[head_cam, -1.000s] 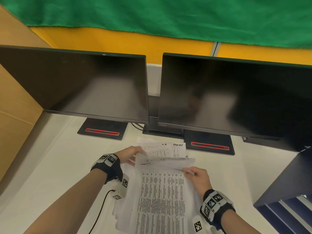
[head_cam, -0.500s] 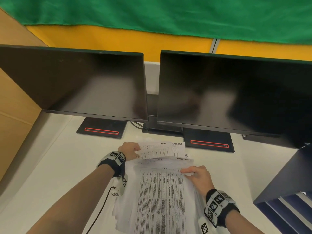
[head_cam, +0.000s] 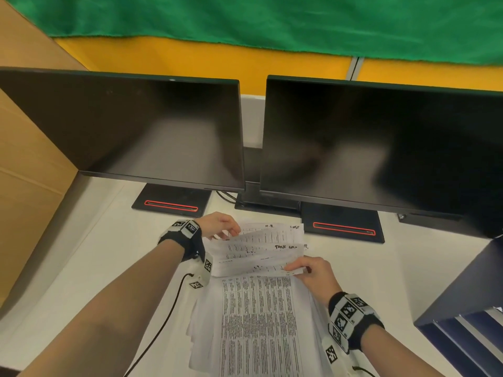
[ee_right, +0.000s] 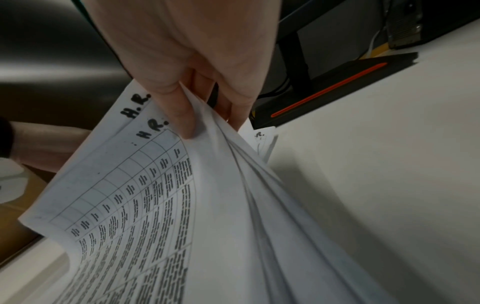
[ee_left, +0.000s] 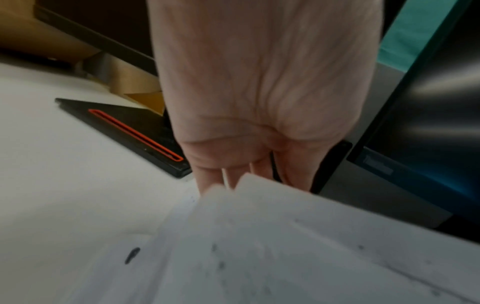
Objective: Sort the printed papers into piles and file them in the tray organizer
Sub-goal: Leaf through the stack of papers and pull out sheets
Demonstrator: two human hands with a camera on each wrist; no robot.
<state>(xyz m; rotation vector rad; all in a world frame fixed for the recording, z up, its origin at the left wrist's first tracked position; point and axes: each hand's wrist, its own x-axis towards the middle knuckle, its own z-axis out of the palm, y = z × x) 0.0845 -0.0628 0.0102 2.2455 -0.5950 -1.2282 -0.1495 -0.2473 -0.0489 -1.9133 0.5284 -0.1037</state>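
The stack of printed papers (head_cam: 261, 322) lies on the white desk (head_cam: 95, 268) near its front edge, in front of the two monitor bases, with its long axis running from the person out toward the monitors. The far ends of the upper sheets (head_cam: 261, 248) are lifted and fanned, so their handwritten headings show; in the right wrist view two of them read "H.R."

The right hand (head_cam: 313, 273) pinches the far right corner of the lifted sheets, thumb on top and fingers (ee_right: 233, 107) curled beneath several leaves. The left hand (head_cam: 217, 227) sits at the far left corner of the same fan, fingertips (ee_left: 210, 181) curled against the paper edges; whether it truly pinches a sheet or only steadies them I cannot tell.

The dark tray organizer (head_cam: 462, 317) stands at the desk's right edge, well apart from the stack and on the right hand's side. Judging from this, sorting by heading is the step in hand; any sheet bound for the trays would travel rightward, across its own long axis, and the right hand is the nearer one to carry it
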